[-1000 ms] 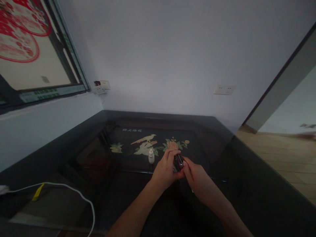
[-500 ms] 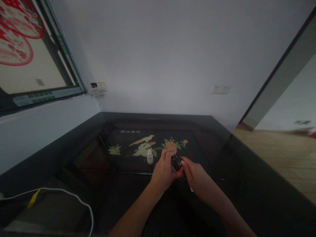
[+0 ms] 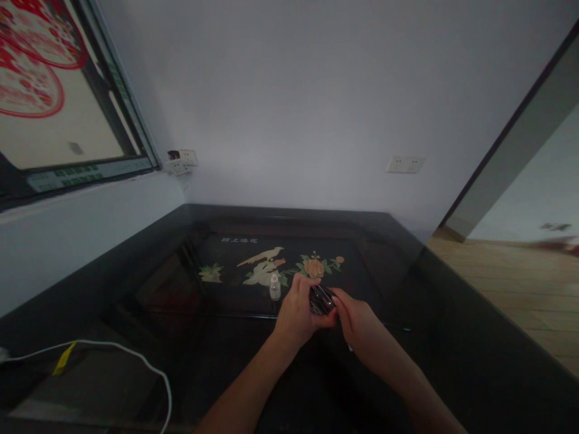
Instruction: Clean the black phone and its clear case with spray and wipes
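My left hand (image 3: pixel 297 312) and my right hand (image 3: pixel 356 318) meet over the middle of a dark glass-topped table (image 3: pixel 429 337). Both are closed around a small dark, shiny object (image 3: pixel 320 299) held between the fingertips; I cannot make out what it is. A small white dropper bottle (image 3: pixel 275 287) stands upright on the table just left of my left hand, not touched. Under the glass lies a dark panel painted with a bird and flowers (image 3: pixel 271 268).
A white cable (image 3: pixel 136 361) with a yellow tag curves across the table's near left corner. Wall sockets (image 3: pixel 183 161) sit in the left corner and another socket plate (image 3: pixel 405 164) on the back wall. A window with red paper cuttings (image 3: pixel 31 90) is at left; wooden floor (image 3: pixel 511 289) at right.
The hands have stayed together on the dark object, which has turned slightly and sits a little lower and further left. The view shifted a bit.
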`<action>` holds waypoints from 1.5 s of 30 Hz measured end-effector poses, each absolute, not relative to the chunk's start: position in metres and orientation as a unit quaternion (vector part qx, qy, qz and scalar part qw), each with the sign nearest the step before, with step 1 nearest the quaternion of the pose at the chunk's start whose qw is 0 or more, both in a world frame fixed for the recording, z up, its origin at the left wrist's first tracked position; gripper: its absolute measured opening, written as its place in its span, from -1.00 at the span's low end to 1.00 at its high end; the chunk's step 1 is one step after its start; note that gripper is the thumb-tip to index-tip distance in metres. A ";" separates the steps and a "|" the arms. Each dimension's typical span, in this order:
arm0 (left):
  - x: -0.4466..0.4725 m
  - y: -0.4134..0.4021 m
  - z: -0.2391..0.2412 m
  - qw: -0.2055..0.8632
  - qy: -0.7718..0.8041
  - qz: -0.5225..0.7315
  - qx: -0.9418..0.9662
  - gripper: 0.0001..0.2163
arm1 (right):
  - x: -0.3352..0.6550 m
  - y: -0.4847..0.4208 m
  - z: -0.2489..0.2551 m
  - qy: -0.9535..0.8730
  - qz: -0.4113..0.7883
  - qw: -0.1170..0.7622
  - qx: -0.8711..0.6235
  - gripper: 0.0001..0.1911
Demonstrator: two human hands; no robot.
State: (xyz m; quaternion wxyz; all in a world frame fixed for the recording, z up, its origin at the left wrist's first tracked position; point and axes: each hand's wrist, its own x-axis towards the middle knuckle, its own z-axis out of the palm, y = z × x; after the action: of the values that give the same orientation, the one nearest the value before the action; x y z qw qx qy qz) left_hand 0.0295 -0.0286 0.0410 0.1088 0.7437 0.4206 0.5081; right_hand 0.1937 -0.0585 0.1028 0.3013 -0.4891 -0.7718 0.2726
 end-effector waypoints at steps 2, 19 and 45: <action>0.029 -0.028 0.040 0.102 0.420 0.513 0.742 -0.47 | 0.193 -0.059 0.104 -0.774 0.270 0.302 -0.487 -0.64; 0.033 -0.031 0.043 0.071 0.414 0.517 0.746 -0.49 | 0.199 -0.058 0.097 -0.773 0.271 0.321 -0.475 -0.64; 0.026 -0.033 0.042 0.096 0.400 0.519 0.749 -0.39 | 0.214 -0.059 0.111 -0.795 0.282 0.292 -0.450 -0.65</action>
State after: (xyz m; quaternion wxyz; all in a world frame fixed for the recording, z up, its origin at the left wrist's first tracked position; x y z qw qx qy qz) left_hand 0.0263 -0.0328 0.0416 0.0963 0.7495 0.4001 0.5186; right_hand 0.2136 -0.0594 0.1112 0.2925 -0.4495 -0.7954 0.2823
